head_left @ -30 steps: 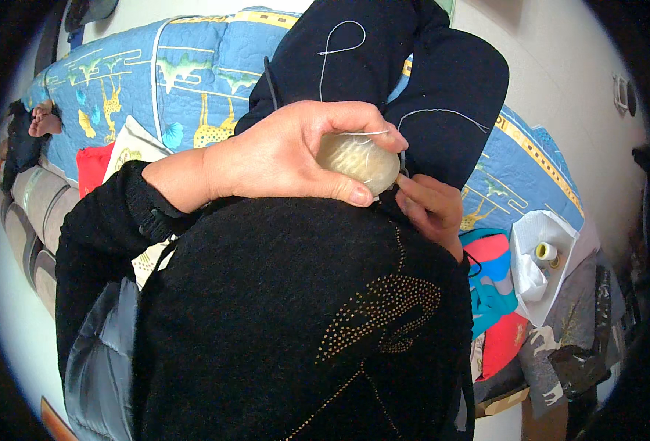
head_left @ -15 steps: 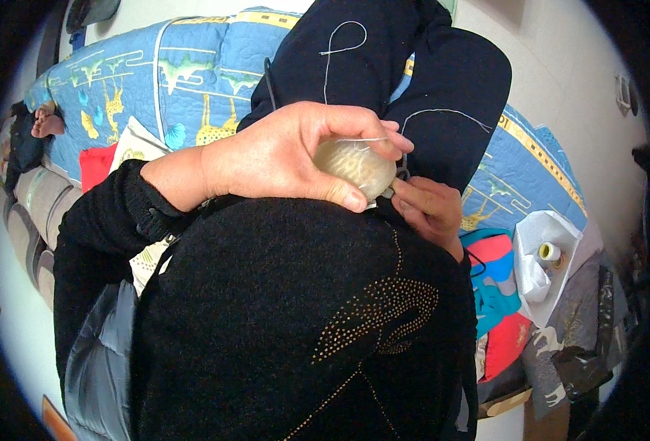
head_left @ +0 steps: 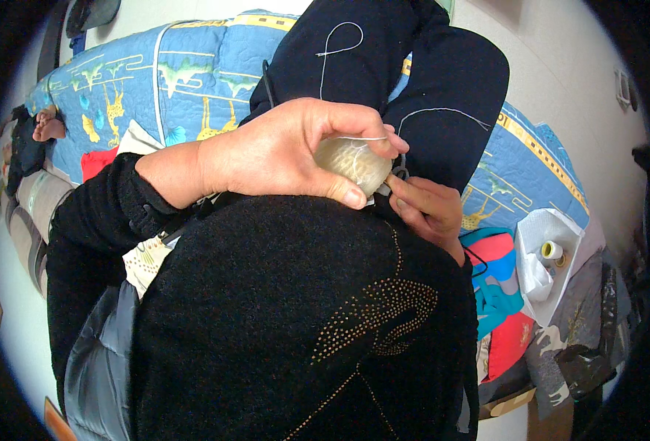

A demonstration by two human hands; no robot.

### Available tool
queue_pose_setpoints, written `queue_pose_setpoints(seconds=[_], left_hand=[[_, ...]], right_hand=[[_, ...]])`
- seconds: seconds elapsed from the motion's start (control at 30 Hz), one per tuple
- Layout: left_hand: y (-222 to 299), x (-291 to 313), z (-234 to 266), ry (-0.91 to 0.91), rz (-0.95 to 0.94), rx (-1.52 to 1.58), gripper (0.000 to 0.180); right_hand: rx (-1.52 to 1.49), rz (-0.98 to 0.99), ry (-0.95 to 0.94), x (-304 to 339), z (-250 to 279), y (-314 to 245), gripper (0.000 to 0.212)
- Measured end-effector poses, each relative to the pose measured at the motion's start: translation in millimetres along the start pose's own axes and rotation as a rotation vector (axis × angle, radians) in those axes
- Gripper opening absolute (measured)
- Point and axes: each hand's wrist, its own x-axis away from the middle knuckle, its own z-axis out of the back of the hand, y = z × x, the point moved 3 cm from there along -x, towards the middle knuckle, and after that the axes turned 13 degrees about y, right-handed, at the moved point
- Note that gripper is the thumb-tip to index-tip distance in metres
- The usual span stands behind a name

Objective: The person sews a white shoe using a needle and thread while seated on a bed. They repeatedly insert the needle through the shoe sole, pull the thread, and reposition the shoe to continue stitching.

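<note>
My left hand [head_left: 284, 151] is curled around a rounded, cream-coloured object [head_left: 353, 165] with a glossy, mottled, sheer-looking surface, its thumb below and its fingers above. A strand of white thread crosses the object's upper edge under the fingers. My right hand [head_left: 429, 209] is at the object's right side, its thumb and index finger pinched together; whatever is between them is too small to make out. White thread [head_left: 442, 111] runs from near the hands over my right thigh. Another length of thread [head_left: 323, 73] ends in a loop on my dark trousers.
A blue patterned quilt [head_left: 130, 81] spreads under my legs. To the right, a white paper-like sheet [head_left: 564, 294] holds a yellowish thread spool [head_left: 551, 250], beside colourful fabric [head_left: 490, 294] and dark clothing. Another person's bare foot [head_left: 48, 125] shows at far left.
Both hands keep their grip. The cream object and my left hand have shifted very slightly left, and my right fingers have moved slightly at its edge.
</note>
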Motion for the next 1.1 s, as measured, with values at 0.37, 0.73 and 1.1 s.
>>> queue_pose_setpoints(seconds=[0.37,0.73,1.1], left_hand=[[-4.7,-4.5,-3.3,-0.05,0.066,0.079,0.039],[-2.2,-1.9,0.1,-0.048,0.074,0.033,0.04],[-1.4,-5.2,-2.3,-0.081,0.113,0.026,0.035]], right_hand=[[-0.014,-0.044,-0.024,-3.9,2.0,-0.6,0.037],[-0.082,-0.042,0.017,-6.8,-0.7,-5.3,0.041],[-0.041,-0.06,-0.038,-12.5,5.4,-11.8,0.044]])
